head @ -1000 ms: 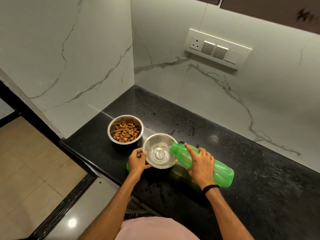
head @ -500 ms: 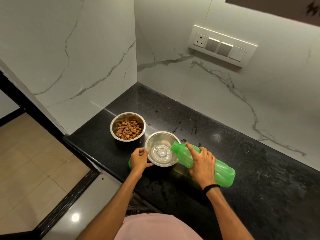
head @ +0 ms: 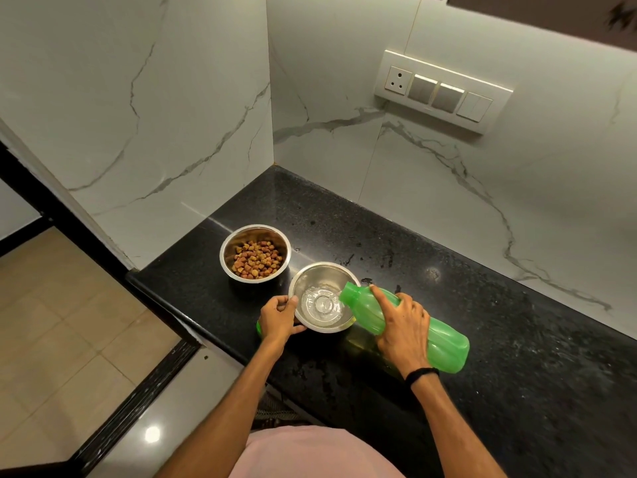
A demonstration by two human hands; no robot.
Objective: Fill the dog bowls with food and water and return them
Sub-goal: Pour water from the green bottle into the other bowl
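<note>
Two steel bowls stand on the black granite counter (head: 431, 305). The far bowl (head: 255, 252) holds brown kibble. The near bowl (head: 322, 296) has clear water in its bottom. My right hand (head: 401, 327) grips a green plastic bottle (head: 410, 327), tipped on its side with its open mouth over the near bowl's right rim, water running in. My left hand (head: 277, 317) holds the near bowl's left rim. A green cap (head: 258, 328) peeks out from under my left hand; most of it is hidden.
White marble walls close the counter's left and back sides, meeting in a corner behind the bowls. A switch plate (head: 443, 90) sits on the back wall. The counter's front edge runs just below my left hand, with tiled floor (head: 62, 339) beyond it.
Both hands, the bottle and the bowls keep their places while water keeps running into the near bowl. Only the camera view has shifted slightly.
</note>
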